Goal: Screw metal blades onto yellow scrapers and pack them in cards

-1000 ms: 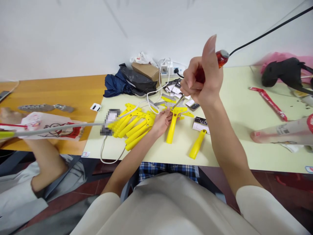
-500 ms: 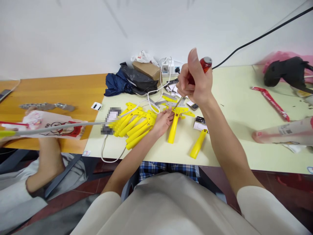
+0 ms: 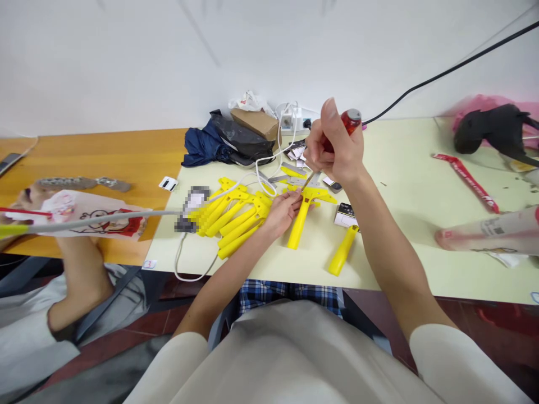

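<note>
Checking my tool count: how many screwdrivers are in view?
1: the red-handled screwdriver in the right hand, tip down on the yellow scraper steadied by the left hand. Clutter may hide others.

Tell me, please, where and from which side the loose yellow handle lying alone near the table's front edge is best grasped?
Grip the loose yellow handle around its middle, from above, coming in from the front edge. It lies flat, tilted away to the right, with bare table on both long sides, so fingers likely fit either side.

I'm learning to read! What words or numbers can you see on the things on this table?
None can be read.
Red strip: white marks, too blurred.
Small black box: white print, too small.
Paper bag: a cartoon drawing, its red print blurred.
Clear tube: a label, too small.
</note>
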`<action>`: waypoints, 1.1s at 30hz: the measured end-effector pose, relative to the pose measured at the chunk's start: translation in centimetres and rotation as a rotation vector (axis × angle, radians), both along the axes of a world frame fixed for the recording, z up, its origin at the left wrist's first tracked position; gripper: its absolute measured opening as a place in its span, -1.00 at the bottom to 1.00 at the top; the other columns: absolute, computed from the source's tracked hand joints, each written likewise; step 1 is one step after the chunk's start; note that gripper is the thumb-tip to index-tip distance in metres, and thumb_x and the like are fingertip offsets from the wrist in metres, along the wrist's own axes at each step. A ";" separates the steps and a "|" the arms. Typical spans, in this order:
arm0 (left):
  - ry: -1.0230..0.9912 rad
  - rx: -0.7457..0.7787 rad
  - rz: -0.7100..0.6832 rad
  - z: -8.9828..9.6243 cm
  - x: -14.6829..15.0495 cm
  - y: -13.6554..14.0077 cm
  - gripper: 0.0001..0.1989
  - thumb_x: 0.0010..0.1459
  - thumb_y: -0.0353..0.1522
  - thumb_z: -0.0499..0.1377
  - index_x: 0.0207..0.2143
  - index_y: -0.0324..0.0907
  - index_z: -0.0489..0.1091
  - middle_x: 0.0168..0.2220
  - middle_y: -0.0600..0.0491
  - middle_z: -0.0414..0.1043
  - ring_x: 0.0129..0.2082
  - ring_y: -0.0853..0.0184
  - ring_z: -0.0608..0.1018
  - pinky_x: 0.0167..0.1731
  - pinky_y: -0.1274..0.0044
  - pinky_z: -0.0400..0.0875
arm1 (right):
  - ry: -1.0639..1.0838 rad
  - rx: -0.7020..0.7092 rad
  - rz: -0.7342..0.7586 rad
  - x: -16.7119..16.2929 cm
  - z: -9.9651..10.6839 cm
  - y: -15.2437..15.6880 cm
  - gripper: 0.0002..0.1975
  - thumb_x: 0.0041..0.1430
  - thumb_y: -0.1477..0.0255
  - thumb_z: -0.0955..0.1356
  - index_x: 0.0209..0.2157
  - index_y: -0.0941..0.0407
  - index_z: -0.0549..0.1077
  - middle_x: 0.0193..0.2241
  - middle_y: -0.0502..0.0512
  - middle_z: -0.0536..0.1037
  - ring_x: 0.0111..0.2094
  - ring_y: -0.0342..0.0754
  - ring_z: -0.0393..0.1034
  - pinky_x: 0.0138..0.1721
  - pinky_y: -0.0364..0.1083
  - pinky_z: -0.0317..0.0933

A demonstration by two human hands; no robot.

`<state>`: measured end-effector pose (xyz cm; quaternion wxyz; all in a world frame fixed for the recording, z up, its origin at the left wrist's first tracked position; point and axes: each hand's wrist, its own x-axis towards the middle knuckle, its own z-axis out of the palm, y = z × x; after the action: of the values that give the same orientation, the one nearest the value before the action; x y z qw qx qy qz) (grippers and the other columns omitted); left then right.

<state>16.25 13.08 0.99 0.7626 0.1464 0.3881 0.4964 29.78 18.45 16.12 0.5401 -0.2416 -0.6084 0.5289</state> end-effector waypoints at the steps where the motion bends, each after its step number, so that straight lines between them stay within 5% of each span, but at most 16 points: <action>1: -0.001 -0.007 0.007 0.0 0.0 0.0 -0.89 0.39 -0.41 0.44 -0.20 -0.24 0.58 -0.15 -0.09 0.74 -0.10 0.19 0.80 0.32 0.16 0.61 | -0.008 -0.002 -0.008 0.1 0.0 0.0 -0.18 0.35 -0.40 0.36 -0.64 0.01 0.38 -0.74 -0.15 -0.05 -0.69 -0.17 -0.15 -0.59 0.02 -0.17; 11: -0.030 0.026 0.029 -0.1 0.0 0.1 -0.93 0.41 -0.45 0.38 -0.20 -0.27 0.62 -0.14 -0.11 0.76 0.00 0.14 0.80 0.36 0.15 0.59 | 0.048 0.070 -0.050 -0.4 -0.2 0.4 -0.25 0.42 -0.27 0.41 -0.62 0.02 0.39 -0.72 -0.15 -0.02 -0.69 -0.18 -0.10 -0.60 -0.01 -0.21; 18: -0.006 0.042 0.068 -0.1 -0.2 0.3 -0.85 0.33 -0.42 0.48 -0.25 -0.26 0.57 -0.15 -0.13 0.76 0.09 0.07 0.79 0.35 0.17 0.59 | -0.097 0.117 -0.041 -0.5 0.3 0.2 -0.46 0.38 -0.16 0.51 -0.34 -0.02 0.40 -0.53 -0.10 0.25 -0.50 -0.08 0.17 -0.42 -0.02 0.20; 27: 0.026 0.112 0.109 -0.6 -0.3 0.5 -0.82 0.33 -0.41 0.46 -0.31 -0.26 0.56 -0.27 -0.03 0.70 -0.20 0.27 0.77 0.27 0.22 0.64 | 0.072 0.139 -0.113 -1.5 1.7 -1.8 -0.33 0.30 -0.18 0.55 -0.41 -0.02 0.19 -0.54 -0.12 0.09 -0.56 -0.14 -0.01 -0.56 -0.06 -0.03; 33: 0.026 0.123 0.083 0.0 -0.2 0.2 -0.87 0.32 -0.44 0.45 -0.29 -0.25 0.57 -0.29 -0.05 0.69 -0.12 0.21 0.77 0.33 0.19 0.60 | 0.076 0.154 -0.133 -2.2 0.5 -0.7 -0.31 0.32 -0.18 0.54 -0.46 -0.02 0.16 -0.58 -0.15 0.07 -0.60 -0.16 -0.03 -0.60 -0.06 -0.04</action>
<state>16.04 13.26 0.97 0.7258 0.1832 0.3727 0.5484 27.57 17.76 16.62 0.6138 -0.2191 -0.6090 0.4522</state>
